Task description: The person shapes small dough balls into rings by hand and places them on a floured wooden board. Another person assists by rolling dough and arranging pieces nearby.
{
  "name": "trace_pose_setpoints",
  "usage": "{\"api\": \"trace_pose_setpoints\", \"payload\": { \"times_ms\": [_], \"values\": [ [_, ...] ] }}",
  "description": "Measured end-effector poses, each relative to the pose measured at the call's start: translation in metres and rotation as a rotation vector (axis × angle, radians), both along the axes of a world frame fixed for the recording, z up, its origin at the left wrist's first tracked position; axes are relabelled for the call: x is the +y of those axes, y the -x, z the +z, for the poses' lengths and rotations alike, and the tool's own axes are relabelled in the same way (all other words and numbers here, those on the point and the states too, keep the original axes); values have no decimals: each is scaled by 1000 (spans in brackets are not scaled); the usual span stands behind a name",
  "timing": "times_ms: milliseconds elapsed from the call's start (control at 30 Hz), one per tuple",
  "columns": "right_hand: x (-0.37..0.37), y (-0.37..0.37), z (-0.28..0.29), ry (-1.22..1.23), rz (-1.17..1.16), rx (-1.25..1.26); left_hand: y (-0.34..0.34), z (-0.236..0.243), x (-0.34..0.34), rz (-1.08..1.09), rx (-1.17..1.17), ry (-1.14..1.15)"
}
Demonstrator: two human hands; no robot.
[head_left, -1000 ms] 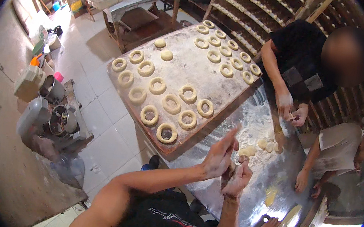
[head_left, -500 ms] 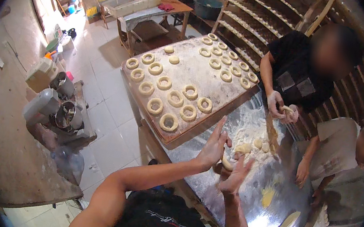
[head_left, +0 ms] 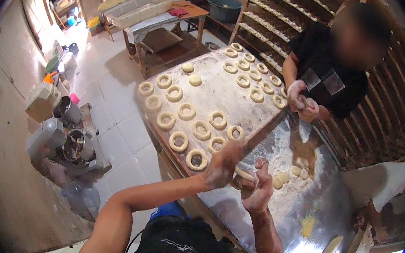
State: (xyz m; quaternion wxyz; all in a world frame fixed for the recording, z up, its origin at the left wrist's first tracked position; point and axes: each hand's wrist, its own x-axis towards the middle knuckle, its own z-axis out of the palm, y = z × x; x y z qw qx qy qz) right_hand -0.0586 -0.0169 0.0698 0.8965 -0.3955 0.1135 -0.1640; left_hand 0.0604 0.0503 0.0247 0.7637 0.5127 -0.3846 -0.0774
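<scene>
A pale dough ring is stretched between my two hands above the metal table, only part of it visible. My left hand is at its left end, fingers smeared by motion. My right hand holds the other end, fingers pointing up. Just beyond lie several dough balls in flour on the metal tabletop. To the left, a floured wooden board carries rows of shaped dough rings and two round dough pieces.
Across the table a person in a black shirt works dough by hand. Another person in a light shirt leans at the right. Racks of dough stand behind. Mixers line the left wall; a bench with white trays stands at the back.
My hands have shifted slightly, the left down and leftward, the dough ring still between them. The person opposite has brought both hands closer together. The light-shirted person has bent lower. The view has shifted.
</scene>
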Motion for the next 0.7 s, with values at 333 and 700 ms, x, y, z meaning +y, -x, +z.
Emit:
{"api": "trace_pose_setpoints", "payload": {
  "times_ms": [333, 700],
  "values": [
    [8, -124, -32, 169, -75, 94, -120, 5, 15, 132, -138, -136],
    [-20, -257, -49, 866, -256, 418, -217, -18, 6, 146, 9, -521]
  ]
}}
